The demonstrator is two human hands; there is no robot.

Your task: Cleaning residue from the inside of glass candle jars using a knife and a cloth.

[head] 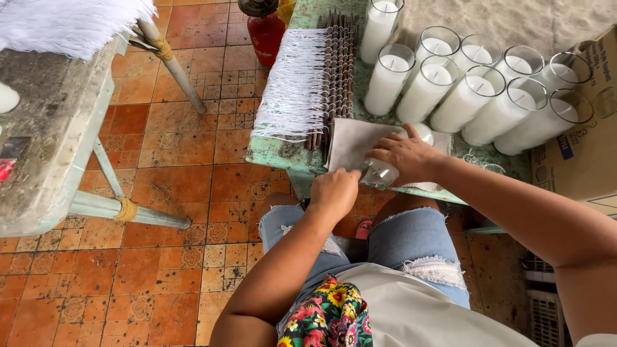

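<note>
A glass candle jar lies on its side on a grey cloth at the front edge of a worn green table. My right hand lies on top of the jar and grips it. My left hand is closed around a small tool with a metal blade at the jar's base; the tool is mostly hidden. Behind stand several tall glass jars filled with white wax.
A row of brown sticks with white wicks hanging from them lies across the table's left part. A red canister stands behind it. A cardboard box sits at right, a grey bench at left, orange floor tiles between.
</note>
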